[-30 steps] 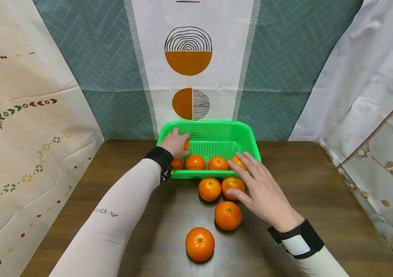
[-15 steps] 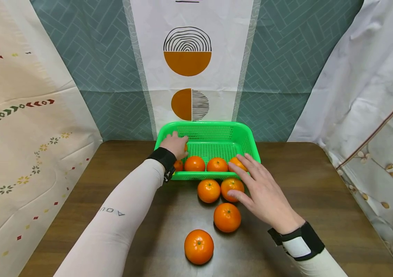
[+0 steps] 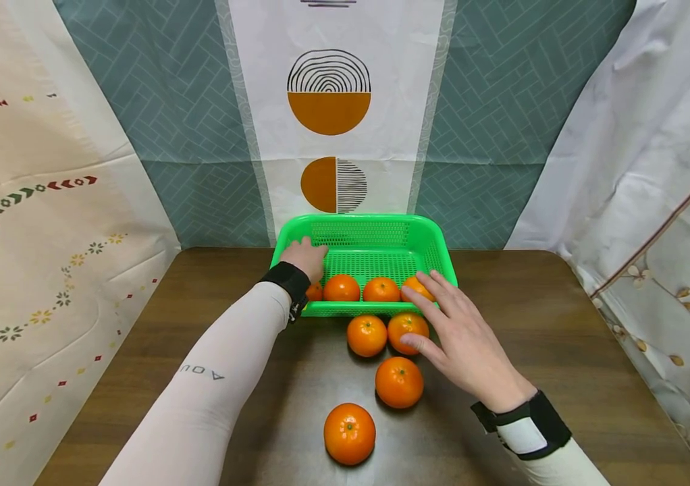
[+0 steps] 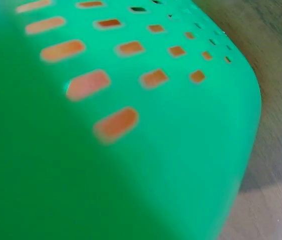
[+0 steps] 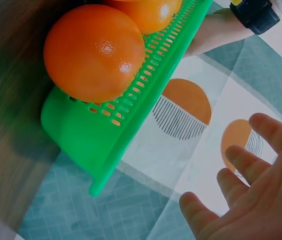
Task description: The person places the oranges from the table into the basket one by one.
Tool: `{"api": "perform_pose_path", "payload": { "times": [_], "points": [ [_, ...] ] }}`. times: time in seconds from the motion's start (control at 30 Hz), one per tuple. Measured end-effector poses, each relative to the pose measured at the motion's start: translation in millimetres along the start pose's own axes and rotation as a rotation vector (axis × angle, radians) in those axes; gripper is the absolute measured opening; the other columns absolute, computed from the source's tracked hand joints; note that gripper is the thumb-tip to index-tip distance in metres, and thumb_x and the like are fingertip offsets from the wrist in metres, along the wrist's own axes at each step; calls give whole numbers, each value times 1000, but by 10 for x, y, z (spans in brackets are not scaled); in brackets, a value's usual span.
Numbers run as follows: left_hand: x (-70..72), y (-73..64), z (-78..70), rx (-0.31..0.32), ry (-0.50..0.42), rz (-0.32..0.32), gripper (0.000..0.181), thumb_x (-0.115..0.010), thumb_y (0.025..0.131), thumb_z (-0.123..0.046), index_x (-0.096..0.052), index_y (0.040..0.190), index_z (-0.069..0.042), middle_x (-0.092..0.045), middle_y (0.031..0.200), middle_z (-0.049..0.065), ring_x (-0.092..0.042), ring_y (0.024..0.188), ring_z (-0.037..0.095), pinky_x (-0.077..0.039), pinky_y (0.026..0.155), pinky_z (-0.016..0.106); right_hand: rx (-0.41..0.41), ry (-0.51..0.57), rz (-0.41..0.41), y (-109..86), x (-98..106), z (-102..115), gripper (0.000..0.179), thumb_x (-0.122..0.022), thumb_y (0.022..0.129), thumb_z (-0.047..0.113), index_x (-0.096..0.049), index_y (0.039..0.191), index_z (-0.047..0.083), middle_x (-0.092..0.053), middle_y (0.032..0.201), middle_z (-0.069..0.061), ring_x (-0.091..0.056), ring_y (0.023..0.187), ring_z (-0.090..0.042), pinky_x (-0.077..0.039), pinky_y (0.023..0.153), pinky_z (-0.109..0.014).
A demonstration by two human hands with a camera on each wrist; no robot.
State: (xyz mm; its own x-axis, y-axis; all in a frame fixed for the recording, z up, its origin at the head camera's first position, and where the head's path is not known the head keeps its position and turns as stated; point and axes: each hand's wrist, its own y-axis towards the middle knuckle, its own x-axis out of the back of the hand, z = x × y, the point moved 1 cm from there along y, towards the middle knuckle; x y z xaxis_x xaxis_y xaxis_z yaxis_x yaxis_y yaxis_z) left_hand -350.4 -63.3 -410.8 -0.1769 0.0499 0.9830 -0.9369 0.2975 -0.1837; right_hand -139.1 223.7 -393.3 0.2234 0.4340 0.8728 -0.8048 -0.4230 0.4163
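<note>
My left hand [image 3: 304,260] reaches down into the left end of a green perforated plastic basket [image 3: 369,218]. Most of its fingers are hidden, and whether it grips an orange there does not show. A row of oranges [image 3: 341,288] lies along the basket's near wall, the leftmost partly behind the left wrist. My right hand [image 3: 466,341] hovers with spread fingers over the basket's near right corner and an orange [image 3: 408,331] outside it. That hand's fingers [image 5: 243,162] hold nothing in the right wrist view. The left wrist view shows mostly the basket wall [image 4: 191,135], with orange through its holes.
More oranges sit on the brown wooden table [image 3: 521,297] in front of the basket: one [image 3: 366,335] near its wall, one [image 3: 400,383] closer, and one [image 3: 350,434] nearest. A patterned cloth [image 3: 199,135] hangs behind the basket, with light cloths at both sides.
My left hand has sunk lower into the basket; the orange seen beside its fingers earlier is now out of sight. The right hand has stayed nearly still.
</note>
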Motion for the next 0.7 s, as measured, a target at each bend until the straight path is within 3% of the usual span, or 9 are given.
{"api": "perform_pose_path", "payload": {
  "times": [0.47,0.7],
  "points": [
    [-19,30,-2,11,-2,12,50,-58,112,-13,-56,162,-16,-50,153,30,-57,129,51,-53,105,58,12,-3,-11,-8,0,-19,82,-81,100,45,-47,169,17,-35,177,-13,-24,166,-37,-29,127,-67],
    [-25,47,-7,23,-9,23,52,-61,112,-16,-55,164,-16,-48,156,31,-56,132,51,-54,104,59,26,-9,-12,12,3,-36,78,-74,105,51,-48,168,14,-35,177,-13,-25,166,-38,-27,129,-64]
  ]
}}
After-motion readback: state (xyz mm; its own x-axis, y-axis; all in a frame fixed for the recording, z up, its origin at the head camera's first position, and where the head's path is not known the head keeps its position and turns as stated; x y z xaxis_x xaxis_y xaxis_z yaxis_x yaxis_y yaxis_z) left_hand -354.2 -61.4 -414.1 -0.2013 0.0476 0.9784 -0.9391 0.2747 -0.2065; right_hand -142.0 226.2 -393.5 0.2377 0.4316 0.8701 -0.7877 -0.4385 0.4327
